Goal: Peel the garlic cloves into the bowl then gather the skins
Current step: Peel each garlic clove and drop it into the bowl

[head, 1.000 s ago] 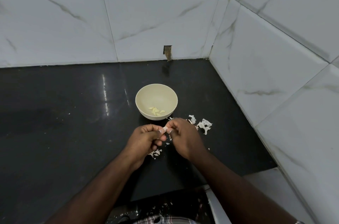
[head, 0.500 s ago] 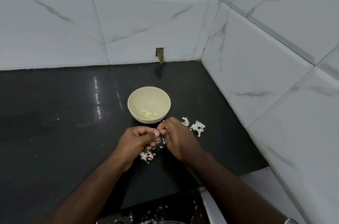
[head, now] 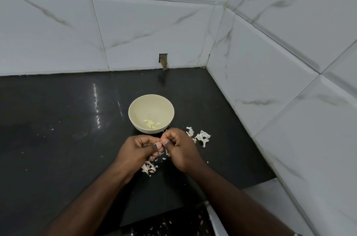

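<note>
Two hands meet just in front of the bowl, the left hand and the right hand both curled with fingertips pinching a small garlic clove between them, most of it hidden by the fingers. A few peeled cloves lie in the bottom of the cream bowl, which stands on the black bench. Loose skins lie on the bench right of the hands, and more skins lie beneath the left hand
</note>
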`<action>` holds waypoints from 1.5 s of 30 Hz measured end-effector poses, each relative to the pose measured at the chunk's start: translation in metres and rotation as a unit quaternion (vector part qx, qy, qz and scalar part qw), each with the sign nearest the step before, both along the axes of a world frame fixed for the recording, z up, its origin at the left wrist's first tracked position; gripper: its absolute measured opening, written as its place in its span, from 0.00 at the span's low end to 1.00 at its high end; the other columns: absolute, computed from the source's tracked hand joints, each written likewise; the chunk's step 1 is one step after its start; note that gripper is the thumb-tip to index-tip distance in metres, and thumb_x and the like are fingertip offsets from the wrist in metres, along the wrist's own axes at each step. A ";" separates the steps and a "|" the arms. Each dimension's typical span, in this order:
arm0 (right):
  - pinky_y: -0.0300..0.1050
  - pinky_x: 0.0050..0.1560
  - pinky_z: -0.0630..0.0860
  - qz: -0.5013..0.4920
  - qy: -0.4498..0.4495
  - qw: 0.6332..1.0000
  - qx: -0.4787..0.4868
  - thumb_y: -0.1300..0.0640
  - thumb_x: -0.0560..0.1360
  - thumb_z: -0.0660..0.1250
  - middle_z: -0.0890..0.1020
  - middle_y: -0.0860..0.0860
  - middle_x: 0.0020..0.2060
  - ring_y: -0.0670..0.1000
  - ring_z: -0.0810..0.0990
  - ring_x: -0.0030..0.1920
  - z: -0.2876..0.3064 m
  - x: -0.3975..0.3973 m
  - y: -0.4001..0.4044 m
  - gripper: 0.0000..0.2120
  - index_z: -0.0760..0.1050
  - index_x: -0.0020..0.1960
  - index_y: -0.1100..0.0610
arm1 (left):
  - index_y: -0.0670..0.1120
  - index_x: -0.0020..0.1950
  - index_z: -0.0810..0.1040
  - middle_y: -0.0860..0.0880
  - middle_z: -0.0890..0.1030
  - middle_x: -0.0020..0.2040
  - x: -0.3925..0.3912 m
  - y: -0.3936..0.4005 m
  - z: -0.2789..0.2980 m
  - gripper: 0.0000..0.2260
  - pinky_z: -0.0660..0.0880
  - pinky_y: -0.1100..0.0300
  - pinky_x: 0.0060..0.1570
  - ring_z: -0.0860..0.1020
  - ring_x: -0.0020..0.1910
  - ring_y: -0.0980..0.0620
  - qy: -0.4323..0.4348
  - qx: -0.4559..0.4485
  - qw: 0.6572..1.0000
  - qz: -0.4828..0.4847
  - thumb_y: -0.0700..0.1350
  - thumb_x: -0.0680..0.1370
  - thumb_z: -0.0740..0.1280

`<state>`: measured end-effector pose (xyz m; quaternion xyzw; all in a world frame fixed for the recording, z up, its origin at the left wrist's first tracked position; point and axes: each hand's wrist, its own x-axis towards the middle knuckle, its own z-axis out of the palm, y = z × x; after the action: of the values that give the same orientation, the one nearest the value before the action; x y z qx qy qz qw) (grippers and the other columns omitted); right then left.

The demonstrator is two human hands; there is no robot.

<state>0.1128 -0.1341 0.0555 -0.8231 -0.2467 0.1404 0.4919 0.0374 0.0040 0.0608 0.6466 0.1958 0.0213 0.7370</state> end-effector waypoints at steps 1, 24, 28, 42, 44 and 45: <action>0.48 0.43 0.78 -0.004 0.023 1.000 0.015 0.54 0.76 0.63 0.83 0.47 0.37 0.44 0.77 0.36 0.001 -0.001 0.001 0.06 0.75 0.41 0.47 | 0.39 0.48 0.85 0.43 0.83 0.37 0.000 -0.001 0.000 0.05 0.72 0.67 0.31 0.75 0.33 0.55 -0.002 0.001 1.000 0.001 0.34 0.77 0.69; 0.50 0.44 0.79 -0.003 0.101 0.983 0.150 0.63 0.77 0.66 0.81 0.55 0.41 0.52 0.79 0.39 0.007 -0.001 0.002 0.07 0.78 0.43 0.55 | 0.41 0.42 0.83 0.43 0.82 0.38 0.000 -0.004 0.008 0.11 0.69 0.65 0.31 0.74 0.31 0.56 0.007 -0.050 0.999 -0.001 0.37 0.82 0.64; 0.49 0.42 0.77 -0.007 0.171 0.970 0.172 0.69 0.79 0.64 0.82 0.55 0.37 0.55 0.79 0.39 0.009 -0.001 0.001 0.08 0.80 0.46 0.59 | 0.40 0.45 0.83 0.43 0.84 0.39 -0.002 -0.003 0.006 0.08 0.71 0.65 0.32 0.76 0.33 0.55 0.012 -0.042 0.999 0.012 0.38 0.81 0.66; 0.35 0.47 0.78 -0.014 0.043 0.997 0.055 0.66 0.75 0.71 0.84 0.43 0.36 0.40 0.83 0.40 0.015 0.002 -0.004 0.10 0.83 0.47 0.51 | 0.42 0.45 0.84 0.47 0.84 0.36 -0.002 -0.004 0.005 0.06 0.72 0.67 0.31 0.76 0.31 0.57 -0.002 0.053 0.998 0.035 0.35 0.79 0.68; 0.37 0.44 0.78 -0.026 0.098 0.991 0.085 0.68 0.75 0.70 0.84 0.46 0.35 0.43 0.82 0.38 0.015 0.003 -0.003 0.10 0.83 0.47 0.54 | 0.41 0.46 0.84 0.47 0.84 0.36 -0.002 -0.003 0.005 0.06 0.72 0.67 0.31 0.76 0.31 0.57 -0.007 0.055 0.998 0.030 0.35 0.79 0.68; 0.39 0.43 0.78 -0.030 0.128 0.986 0.099 0.69 0.75 0.70 0.84 0.48 0.35 0.46 0.81 0.37 0.016 0.005 -0.003 0.09 0.83 0.47 0.57 | 0.42 0.46 0.84 0.47 0.84 0.36 -0.002 -0.003 0.005 0.07 0.72 0.67 0.31 0.76 0.31 0.57 -0.009 0.055 0.998 0.027 0.35 0.79 0.68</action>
<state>0.1173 -0.1374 0.0712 -0.7525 -0.1698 0.2042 0.6027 0.0350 0.0009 0.0657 0.6800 0.2052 0.0581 0.7015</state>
